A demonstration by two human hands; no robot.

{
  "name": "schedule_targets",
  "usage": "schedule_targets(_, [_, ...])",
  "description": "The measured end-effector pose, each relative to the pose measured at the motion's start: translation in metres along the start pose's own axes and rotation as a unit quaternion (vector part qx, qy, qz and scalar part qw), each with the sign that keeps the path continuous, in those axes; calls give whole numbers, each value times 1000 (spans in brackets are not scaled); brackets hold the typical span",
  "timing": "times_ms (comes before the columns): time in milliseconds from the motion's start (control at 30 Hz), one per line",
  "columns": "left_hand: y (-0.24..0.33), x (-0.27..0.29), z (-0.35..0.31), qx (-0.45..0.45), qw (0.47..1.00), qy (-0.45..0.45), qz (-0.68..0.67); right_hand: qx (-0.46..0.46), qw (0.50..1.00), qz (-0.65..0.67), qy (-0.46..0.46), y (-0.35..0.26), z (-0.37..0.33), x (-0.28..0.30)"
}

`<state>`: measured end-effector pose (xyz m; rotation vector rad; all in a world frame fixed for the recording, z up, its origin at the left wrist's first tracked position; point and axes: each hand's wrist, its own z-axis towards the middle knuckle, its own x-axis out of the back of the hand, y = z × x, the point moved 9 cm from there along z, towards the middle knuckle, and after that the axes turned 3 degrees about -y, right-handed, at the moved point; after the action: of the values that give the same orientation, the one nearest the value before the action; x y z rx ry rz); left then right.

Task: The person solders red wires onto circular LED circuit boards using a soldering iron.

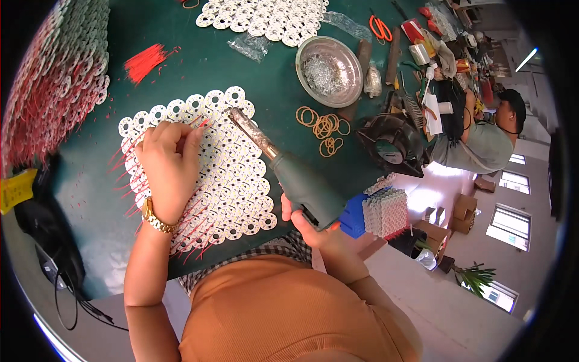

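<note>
A sheet of round white LED circuit boards (232,175) lies on the green table in front of me, joined in rows. Thin red wires (196,220) stick out from its left side and lower part. My left hand (169,160) is over the sheet's upper left, with thumb and fingertips pinched on a short red wire (204,123). In my right hand (306,226) is a dark grey-green, pistol-shaped soldering gun (310,187), gripped by its handle. Its foil-wrapped metal barrel (250,130) slants up and left, the tip over the sheet's upper right boards, close to my left fingertips.
A metal bowl (347,66) with shiny scraps, rubber bands (325,123) and a black round-mouthed device (392,142) lie to the right. Red wires (145,63) form a pile at upper left, beside stacked boards (54,78). Another person (482,133) sits at the far right.
</note>
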<state>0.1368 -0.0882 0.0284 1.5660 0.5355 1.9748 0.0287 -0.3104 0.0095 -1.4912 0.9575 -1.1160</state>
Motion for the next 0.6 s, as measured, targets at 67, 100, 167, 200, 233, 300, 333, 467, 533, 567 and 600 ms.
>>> schedule_targets(67, [0, -2, 0, -1, 1000, 5, 2, -5, 1000, 29, 9, 4, 0, -4])
schedule_targets(100, [0, -2, 1, -4, 1000, 11, 6, -8, 998, 59, 20, 6, 0, -4])
schedule_targets(167, [0, -1, 3, 2, 1000, 15, 1, -5, 998, 68, 12, 7, 2, -5])
schedule_targets(200, [0, -2, 3, -2, 1000, 17, 5, -1, 997, 76, 8, 6, 3, -6])
schedule_targets(233, [0, -3, 2, -6, 1000, 18, 10, -3, 997, 77, 5, 6, 3, -6])
schedule_targets(300, [-2, -3, 2, -6, 1000, 20, 7, -28, 996, 79, 5, 8, 3, -7])
schedule_targets(333, [-1, -2, 2, -11, 1000, 23, 11, -30, 996, 79, 4, 6, 4, -9])
schedule_targets(467, [-2, -2, 2, -6, 1000, 16, 14, 12, 999, 46, 25, -2, 10, -4])
schedule_targets(533, [-1, -3, 2, -11, 1000, 13, 17, 28, 999, 17, -2, -4, 12, -7])
schedule_targets(567, [0, -3, 2, -17, 1000, 12, 23, 34, 999, 4, 3, -5, 12, -8])
schedule_targets(600, [0, -3, 2, -16, 1000, 11, 23, 40, 999, -8, 9, -6, 12, -8])
